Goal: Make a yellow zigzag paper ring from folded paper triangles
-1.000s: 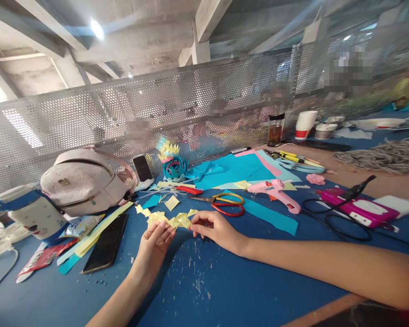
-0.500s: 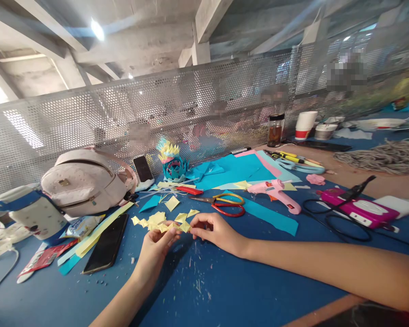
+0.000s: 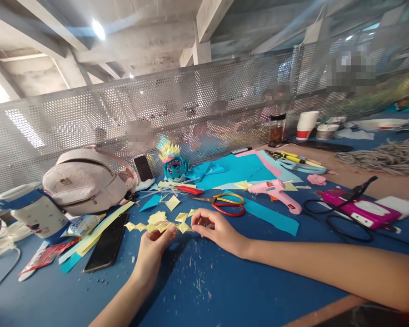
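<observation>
Across the near part of the blue tabletop [image 3: 225, 290] lies a sprinkle of pale paper crumbs. Just beyond it, the left hand [image 3: 153, 243] is closed on a folded pale-yellow zigzag paper strip [image 3: 162, 227], its thumb pressed on the front. The strip lies roughly level, its left end free past the fingers and its right end reaching the fingertips of the right hand [image 3: 214, 229]. That hand's fingers are curled, the tips close together at the strip's end; whether they pinch it or only touch it I cannot tell.

To the left, a flat black smartphone [image 3: 105, 245] lies beside long yellow paper bands [image 3: 105, 222], with a red-and-white packet [image 3: 51, 254] further out. Right behind the hands are a few small yellow paper pieces [image 3: 157, 218] and a yellow paper square [image 3: 172, 203]. Next come metal scissors with red and yellow loop handles [image 3: 214, 200], a blue paper strip [image 3: 276, 218], a pink glue gun [image 3: 276, 190] and, at right, a magenta box [image 3: 364, 213] near a black cable.

Farther back stand a pale pink backpack [image 3: 85, 181], a blue paper ornament with a spiky yellow top [image 3: 175, 169] and a clear jar with a black lid [image 3: 276, 131]. Behind everything runs a perforated grey metal screen [image 3: 122, 118] under a concrete ceiling [image 3: 150, 27].
</observation>
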A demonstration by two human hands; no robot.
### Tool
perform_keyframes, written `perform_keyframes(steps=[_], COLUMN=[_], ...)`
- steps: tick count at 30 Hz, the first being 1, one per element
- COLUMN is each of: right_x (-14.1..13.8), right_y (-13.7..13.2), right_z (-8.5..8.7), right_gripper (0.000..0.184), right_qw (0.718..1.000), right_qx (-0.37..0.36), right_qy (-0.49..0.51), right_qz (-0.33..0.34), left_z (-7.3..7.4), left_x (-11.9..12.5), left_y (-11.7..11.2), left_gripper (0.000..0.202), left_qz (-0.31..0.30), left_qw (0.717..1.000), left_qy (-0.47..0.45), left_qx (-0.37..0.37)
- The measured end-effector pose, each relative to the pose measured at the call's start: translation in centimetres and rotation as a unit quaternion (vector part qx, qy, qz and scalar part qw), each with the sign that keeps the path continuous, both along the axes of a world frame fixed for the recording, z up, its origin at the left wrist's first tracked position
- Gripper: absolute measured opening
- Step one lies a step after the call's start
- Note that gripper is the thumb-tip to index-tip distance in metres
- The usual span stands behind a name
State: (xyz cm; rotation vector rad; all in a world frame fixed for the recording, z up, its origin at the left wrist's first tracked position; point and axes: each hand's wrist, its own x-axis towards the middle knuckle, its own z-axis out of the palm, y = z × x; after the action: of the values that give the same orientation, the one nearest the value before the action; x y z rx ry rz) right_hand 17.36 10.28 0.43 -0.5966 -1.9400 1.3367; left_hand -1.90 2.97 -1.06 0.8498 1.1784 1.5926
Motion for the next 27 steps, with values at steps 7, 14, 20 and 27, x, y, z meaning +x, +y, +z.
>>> perform_keyframes(steps=[7, 14, 20, 27], right_x=[0.1, 0.4, 0.3, 0.3], right_y=[0.2, 0.2, 0.3, 0.2], right_z=[-0.2, 0.2, 0.0, 0.2], right_gripper=[0.017, 0.017, 0.017, 0.016], right_qw=[0.999, 0.996, 0.995, 0.996], right_qx=[0.031, 0.064, 0.092, 0.088], right_qy=[0.019, 0.005, 0.016, 0.021], right_qz=[-0.028, -0.056, -0.033, -0.010], left_z=[1.0, 1.2, 0.7, 0.4], left_x=[0.4, 0.5, 0.5, 0.9], left_y=[-0.2, 0.1, 0.0, -0.3], left_gripper=[0.033, 0.034, 0.033, 0.033], left_qz=[0.067, 0.072, 0.042, 0.041], left_qw=[0.997, 0.991, 0.998, 0.999], left_qy=[-0.040, -0.109, -0.052, -0.015], left_qx=[-0.008, -0.011, -0.007, 0.005])
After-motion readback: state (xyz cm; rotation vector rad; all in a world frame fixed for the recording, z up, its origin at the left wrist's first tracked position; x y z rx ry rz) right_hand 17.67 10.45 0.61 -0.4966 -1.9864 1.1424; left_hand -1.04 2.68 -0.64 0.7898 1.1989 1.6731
